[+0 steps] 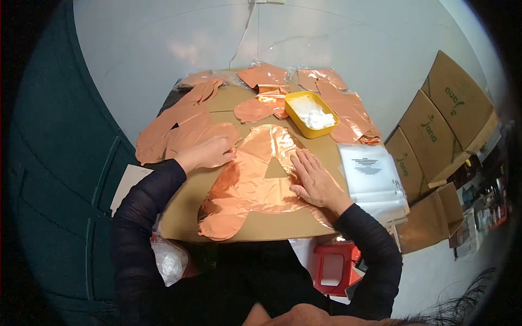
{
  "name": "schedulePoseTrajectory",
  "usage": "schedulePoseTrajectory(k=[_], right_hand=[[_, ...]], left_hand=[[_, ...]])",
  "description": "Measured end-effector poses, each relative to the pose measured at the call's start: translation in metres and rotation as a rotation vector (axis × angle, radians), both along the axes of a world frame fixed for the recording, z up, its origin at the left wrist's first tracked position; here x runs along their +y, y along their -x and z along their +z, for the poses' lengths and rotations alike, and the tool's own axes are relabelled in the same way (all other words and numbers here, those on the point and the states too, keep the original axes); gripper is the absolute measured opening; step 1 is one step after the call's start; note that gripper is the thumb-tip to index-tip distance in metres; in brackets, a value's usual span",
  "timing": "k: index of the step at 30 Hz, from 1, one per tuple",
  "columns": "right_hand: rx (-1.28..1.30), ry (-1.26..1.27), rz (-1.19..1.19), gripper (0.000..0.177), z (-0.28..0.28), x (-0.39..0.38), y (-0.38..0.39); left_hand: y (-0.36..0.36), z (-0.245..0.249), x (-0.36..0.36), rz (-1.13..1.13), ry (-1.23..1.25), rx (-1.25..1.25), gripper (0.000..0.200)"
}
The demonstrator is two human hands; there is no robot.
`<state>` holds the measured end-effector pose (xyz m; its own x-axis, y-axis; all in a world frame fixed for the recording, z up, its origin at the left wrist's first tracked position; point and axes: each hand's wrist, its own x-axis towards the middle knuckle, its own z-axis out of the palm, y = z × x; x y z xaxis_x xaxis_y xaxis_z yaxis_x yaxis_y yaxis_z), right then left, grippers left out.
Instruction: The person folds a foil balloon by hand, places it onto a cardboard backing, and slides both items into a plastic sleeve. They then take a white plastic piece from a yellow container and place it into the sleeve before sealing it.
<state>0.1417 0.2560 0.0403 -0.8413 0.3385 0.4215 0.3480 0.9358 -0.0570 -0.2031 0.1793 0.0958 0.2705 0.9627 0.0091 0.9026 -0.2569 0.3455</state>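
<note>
A rose-gold foil balloon [244,185] shaped like the letter A lies flat in front of me, with a triangular opening in its middle. My right hand [315,179] rests on its right leg, fingers stretched out and pressed flat. At the balloon's left edge is my left hand [209,154], its fingers curled together; whatever is between the fingertips is hidden. Just beyond that hand, more flat foil balloons [176,127] lie overlapping along the left side of the table.
Cardboard [283,224] covers the table. A yellow tub [312,132] holds white material. Further foil balloons [348,111] and clear-wrapped ones [263,74] lie toward the back. Plastic bags [375,182] sit at right, near cardboard boxes [429,130]. A red stool [329,266] stands below.
</note>
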Motion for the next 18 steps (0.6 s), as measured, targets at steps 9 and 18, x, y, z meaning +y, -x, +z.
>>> schedulePoseTrajectory(k=[9,18], right_hand=[[-0.021,-0.126,-0.168,0.032,0.045,0.011,-0.03],[-0.035,-0.252,-0.373,0.009,0.04,0.106,0.019]], left_hand=[[0.0,0.0,0.032,-0.023,-0.286,0.131,0.022],[0.041,-0.063,0.114,0.104,-0.319,-0.031,0.027]])
